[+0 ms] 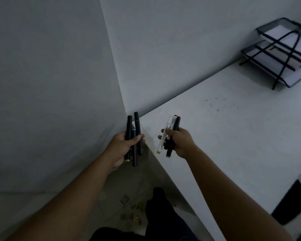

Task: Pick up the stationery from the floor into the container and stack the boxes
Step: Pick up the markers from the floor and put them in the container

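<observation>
My left hand [124, 144] grips a bunch of dark markers [135, 126] held upright beside the corner of the white table [233, 129]. My right hand [180, 141] holds a second bunch of markers [172, 124], one white with a yellow tip and the others dark, just above the table's near-left corner. Both bunches point up toward the wall. Small coloured bits of stationery [134, 214] lie blurred on the floor below, between my arms.
A black wire paper tray [281, 54] with two tiers stands at the table's far right against the wall. Grey walls meet in a corner behind the table. A dark chair [292, 204] sits at the right edge. My dark trouser leg [160, 206] is below.
</observation>
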`<control>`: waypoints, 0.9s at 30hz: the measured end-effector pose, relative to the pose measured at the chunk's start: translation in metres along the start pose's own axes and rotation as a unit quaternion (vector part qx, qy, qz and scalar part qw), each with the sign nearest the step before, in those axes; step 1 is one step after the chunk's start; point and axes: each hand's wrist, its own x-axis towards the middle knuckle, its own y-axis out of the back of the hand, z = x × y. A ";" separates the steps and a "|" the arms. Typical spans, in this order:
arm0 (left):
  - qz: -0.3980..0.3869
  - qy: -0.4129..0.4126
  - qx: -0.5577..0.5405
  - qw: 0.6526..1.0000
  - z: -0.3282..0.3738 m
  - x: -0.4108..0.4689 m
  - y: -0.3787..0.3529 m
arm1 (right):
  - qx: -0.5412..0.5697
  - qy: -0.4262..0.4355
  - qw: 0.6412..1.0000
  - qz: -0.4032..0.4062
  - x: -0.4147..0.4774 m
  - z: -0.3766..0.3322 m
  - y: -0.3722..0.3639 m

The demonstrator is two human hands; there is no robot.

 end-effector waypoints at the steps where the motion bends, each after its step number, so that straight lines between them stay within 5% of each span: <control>1: 0.005 0.004 -0.003 1.000 0.002 0.007 -0.005 | -0.052 0.026 0.998 -0.004 0.010 -0.008 0.004; 5: 0.032 0.022 -0.017 0.999 0.004 0.034 -0.024 | -0.340 0.150 0.928 -0.034 0.055 -0.047 0.014; 10: 0.067 0.042 -0.032 0.996 0.001 0.051 -0.035 | -0.653 0.236 0.705 -0.145 0.109 -0.070 0.005; 14: 0.095 0.058 -0.029 0.993 -0.004 0.058 -0.035 | -0.768 0.204 0.546 -0.263 0.140 -0.069 -0.016; 17: 0.102 0.067 -0.018 0.992 -0.007 0.060 -0.033 | -0.808 0.161 0.466 -0.322 0.152 -0.062 -0.029; 20: 0.113 0.071 -0.008 0.991 -0.008 0.061 -0.031 | -0.809 0.143 0.458 -0.339 0.159 -0.055 -0.032; 27: 0.117 0.067 0.016 0.991 -0.010 0.062 -0.032 | -0.758 0.207 0.515 -0.342 0.166 -0.052 -0.014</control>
